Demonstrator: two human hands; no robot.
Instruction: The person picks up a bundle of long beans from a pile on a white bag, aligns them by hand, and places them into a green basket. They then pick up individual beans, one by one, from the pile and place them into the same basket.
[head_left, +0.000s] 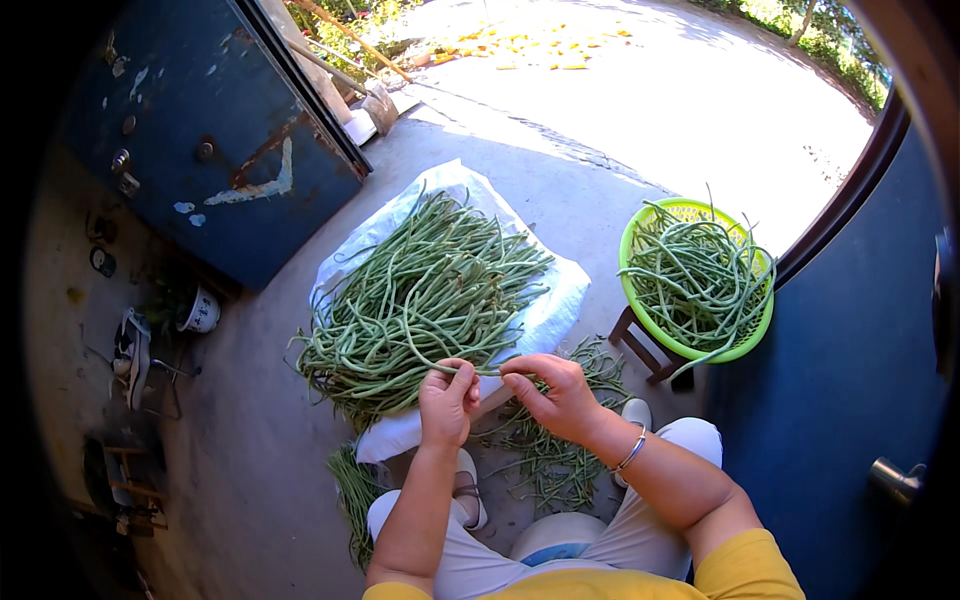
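A long green bean (pixel 487 372) stretches between my two hands over the near edge of a big heap. My left hand (pixel 449 398) is closed round it, while my right hand (pixel 556 396) pinches it near its right end. Just beyond my hands, the heap of long green beans (pixel 420 290) lies on a white woven sack (pixel 560 300). More long beans fill a lime-green plastic basket (pixel 630 270) to the right. Shorter bean pieces (pixel 555 460) are scattered on the floor below my right hand.
The basket rests on a small dark stool (pixel 640 345). A bundle of thin beans (pixel 353 495) lies by my left leg. Blue metal doors (pixel 220 130) stand at left and right. A potted plant (pixel 200 312) and shoes (pixel 132 350) are at the far left. Yellow-orange pieces (pixel 520 45) lie outside.
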